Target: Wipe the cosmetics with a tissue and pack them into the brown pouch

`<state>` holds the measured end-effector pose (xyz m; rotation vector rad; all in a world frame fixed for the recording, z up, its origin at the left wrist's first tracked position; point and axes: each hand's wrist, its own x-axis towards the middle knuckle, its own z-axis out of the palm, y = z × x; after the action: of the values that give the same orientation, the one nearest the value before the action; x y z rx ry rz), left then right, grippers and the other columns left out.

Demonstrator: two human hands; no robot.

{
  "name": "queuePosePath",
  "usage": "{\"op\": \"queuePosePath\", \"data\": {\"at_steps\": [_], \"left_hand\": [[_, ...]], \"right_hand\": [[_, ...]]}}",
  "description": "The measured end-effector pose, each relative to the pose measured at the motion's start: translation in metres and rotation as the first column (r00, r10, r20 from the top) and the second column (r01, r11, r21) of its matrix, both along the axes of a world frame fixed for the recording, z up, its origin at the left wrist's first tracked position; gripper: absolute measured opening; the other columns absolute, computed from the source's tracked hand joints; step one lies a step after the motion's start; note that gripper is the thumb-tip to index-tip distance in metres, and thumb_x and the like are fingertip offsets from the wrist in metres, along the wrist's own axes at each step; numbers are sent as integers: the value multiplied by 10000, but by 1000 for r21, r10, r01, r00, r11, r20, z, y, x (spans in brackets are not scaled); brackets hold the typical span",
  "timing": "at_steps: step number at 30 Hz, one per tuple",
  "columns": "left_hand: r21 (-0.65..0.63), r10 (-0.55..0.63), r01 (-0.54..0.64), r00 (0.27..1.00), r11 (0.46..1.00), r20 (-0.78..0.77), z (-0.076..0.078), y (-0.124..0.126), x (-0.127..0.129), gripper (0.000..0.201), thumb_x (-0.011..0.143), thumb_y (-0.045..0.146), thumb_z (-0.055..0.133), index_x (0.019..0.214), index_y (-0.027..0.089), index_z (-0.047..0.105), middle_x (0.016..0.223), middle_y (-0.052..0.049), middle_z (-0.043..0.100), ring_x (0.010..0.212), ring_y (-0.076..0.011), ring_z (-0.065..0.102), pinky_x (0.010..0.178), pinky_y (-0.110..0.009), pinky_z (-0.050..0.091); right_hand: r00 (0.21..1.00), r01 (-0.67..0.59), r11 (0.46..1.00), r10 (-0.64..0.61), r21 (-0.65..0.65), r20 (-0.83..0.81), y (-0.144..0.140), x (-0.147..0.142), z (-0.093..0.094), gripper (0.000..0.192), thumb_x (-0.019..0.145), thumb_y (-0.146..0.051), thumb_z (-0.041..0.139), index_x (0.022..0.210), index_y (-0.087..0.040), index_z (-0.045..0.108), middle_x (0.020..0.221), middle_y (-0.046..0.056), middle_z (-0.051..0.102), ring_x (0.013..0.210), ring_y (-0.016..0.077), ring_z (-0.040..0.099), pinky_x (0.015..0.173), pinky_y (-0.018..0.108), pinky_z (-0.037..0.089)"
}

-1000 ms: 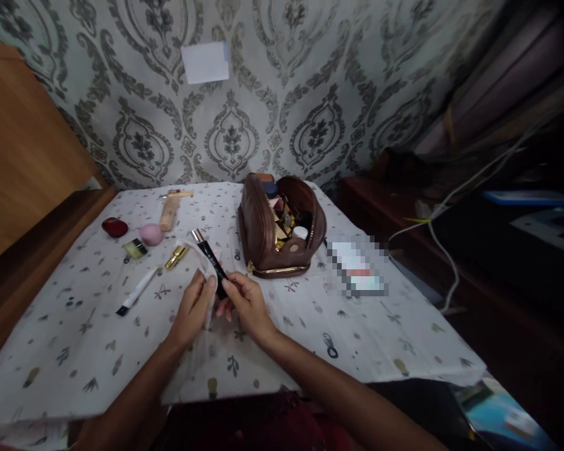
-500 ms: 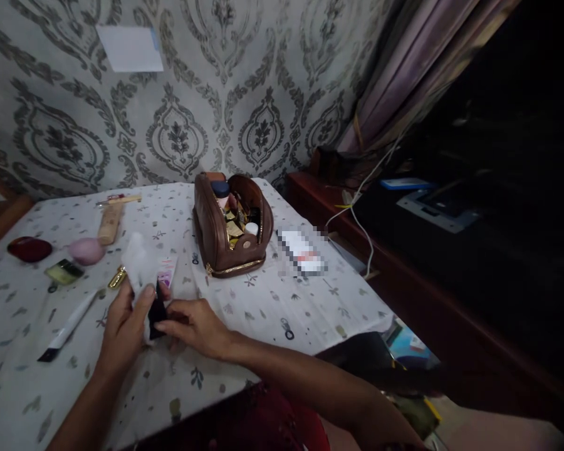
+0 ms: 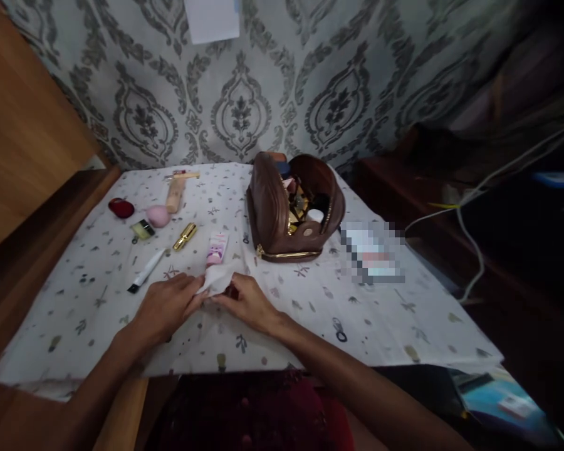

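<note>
A white tissue [image 3: 217, 277] stretches between my two hands, low over the table's near half. My left hand [image 3: 172, 304] pinches its left end, fingers closed. On the other side, my right hand [image 3: 251, 304] grips the right end between thumb and fingers. Something small and dark shows under the right fingers, too shadowed to name. Just beyond the tissue lies a small white and purple tube [image 3: 217, 248]. A gold lipstick case [image 3: 185, 237] and a slim white tube with a black cap [image 3: 146, 270] lie to the left of it.
An open brown cosmetic bag [image 3: 286, 232], full of small items, stands right of centre. A blurred-out flat object [image 3: 373, 254] lies beside it. Farther left are a pink makeup sponge [image 3: 158, 216], a beige tube [image 3: 175, 194], a greenish compact [image 3: 143, 229] and a dark red oval item [image 3: 121, 207].
The view has swung left. The tissue, bunched upright before, is now lower and spread between both hands. The black item my hands held beside it no longer shows clearly.
</note>
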<state>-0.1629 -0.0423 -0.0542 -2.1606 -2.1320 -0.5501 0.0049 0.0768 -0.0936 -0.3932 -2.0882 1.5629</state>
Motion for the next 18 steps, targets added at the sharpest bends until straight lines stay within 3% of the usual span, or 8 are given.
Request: {"op": "queuePosePath", "data": {"at_steps": [2, 5, 8, 10, 14, 18], "left_hand": [[-3, 78, -78, 997, 997, -7, -7, -7, -3, 300, 950, 363, 436, 973, 213, 695, 773, -89, 709, 773, -253, 668, 678, -306, 498], [93, 243, -256, 962, 962, 127, -9, -15, -2, 379, 928, 236, 392, 1243, 203, 599, 1021, -103, 712, 934, -255, 666, 811, -351, 519], [181, 289, -324, 937, 928, 196, -5, -15, 11, 486, 928, 163, 352, 1392, 215, 484, 1170, -96, 652, 1046, -238, 626, 907, -375, 508], [161, 261, -273, 961, 948, 93, -4, -12, 26, 438, 943, 164, 372, 1350, 212, 529, 1137, -98, 641, 1031, -235, 611, 875, -363, 522], [22, 177, -176, 965, 984, -194, -9, -7, 50, 331, 967, 206, 450, 1268, 174, 585, 1102, -125, 654, 1014, -252, 589, 823, -357, 544], [-67, 191, -213, 951, 975, -241, -15, -18, 37, 321, 964, 222, 478, 1265, 181, 582, 1077, -127, 653, 1050, -271, 570, 800, -354, 554]], "right_hand": [[999, -40, 992, 38, 118, 22, -1, 2, 0, 123, 907, -303, 626, 909, -189, 671, 833, 26, 639, 740, 159, 550, 708, 286, 444], [998, -55, 982, 48, 182, 41, -1, 2, -2, 134, 915, -309, 616, 897, -198, 690, 838, 37, 644, 737, 160, 554, 736, 301, 452], [999, -20, 1000, 19, 22, 41, -2, -1, -6, 156, 849, -310, 681, 970, -212, 697, 852, 21, 669, 713, 149, 563, 723, 299, 468], [999, -11, 987, 17, -158, 31, -2, -5, -9, 182, 789, -283, 709, 950, -198, 699, 833, 9, 681, 716, 148, 587, 728, 302, 482], [996, -70, 882, 87, -467, 15, 1, -9, -12, 120, 700, -267, 729, 729, -165, 673, 680, -13, 652, 664, 147, 605, 704, 300, 501], [999, 31, 830, -50, -556, -18, 7, -7, -5, 232, 647, -324, 813, 718, -180, 645, 655, -23, 640, 576, 116, 564, 614, 269, 490]]}}
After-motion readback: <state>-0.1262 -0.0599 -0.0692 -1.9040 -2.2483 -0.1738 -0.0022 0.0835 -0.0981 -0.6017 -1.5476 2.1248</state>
